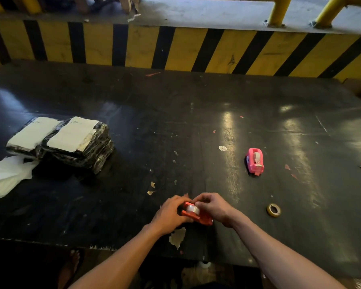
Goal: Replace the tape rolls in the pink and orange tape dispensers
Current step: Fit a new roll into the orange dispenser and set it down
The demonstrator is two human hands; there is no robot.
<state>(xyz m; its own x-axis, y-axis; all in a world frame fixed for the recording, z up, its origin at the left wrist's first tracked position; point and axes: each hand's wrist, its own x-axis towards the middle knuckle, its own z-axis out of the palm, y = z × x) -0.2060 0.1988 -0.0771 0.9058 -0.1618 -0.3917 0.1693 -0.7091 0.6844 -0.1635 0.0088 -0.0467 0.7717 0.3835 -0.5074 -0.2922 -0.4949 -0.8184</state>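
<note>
The orange tape dispenser (203, 218) lies on the black table (133, 122) near its front edge. My left hand (171, 213) grips its left side. My right hand (215, 207) pinches the clear tape roll (193, 209) seated in the dispenser's top. The pink tape dispenser (255, 161) stands alone further back on the right, with a roll inside it. A small, nearly used-up tape roll (273, 210) lies flat on the table to the right of my hands.
A stack of black-wrapped parcels with white labels (61, 140) sits at the left, with white paper (6, 174) beside it. Paper scraps (177, 237) litter the table. A yellow-and-black striped wall (175, 49) bounds the far edge.
</note>
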